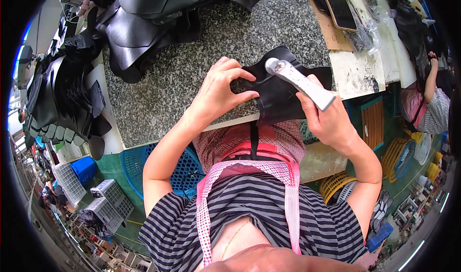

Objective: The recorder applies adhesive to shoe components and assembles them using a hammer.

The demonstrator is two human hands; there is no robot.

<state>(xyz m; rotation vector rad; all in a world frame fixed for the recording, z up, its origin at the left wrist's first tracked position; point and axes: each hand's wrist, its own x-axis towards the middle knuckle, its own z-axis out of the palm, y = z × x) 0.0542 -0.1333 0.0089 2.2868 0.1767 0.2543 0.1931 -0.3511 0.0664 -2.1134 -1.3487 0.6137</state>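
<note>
My left hand [222,90] pinches the edge of a black leather piece [283,92] that lies over the near edge of the speckled stone worktop [192,65]. My right hand [326,118] grips the pale handle of a metal hammer-like tool [298,82], whose round head rests on the top of the leather piece. A narrow black strip hangs down from the piece toward my lap.
A heap of black leather pieces [144,22] sits at the back of the worktop, more stacks [62,99] to the left. A phone [341,10] lies on cardboard at right. Blue basket [177,168] and plastic crates [108,202] stand below; another person [427,104] sits at right.
</note>
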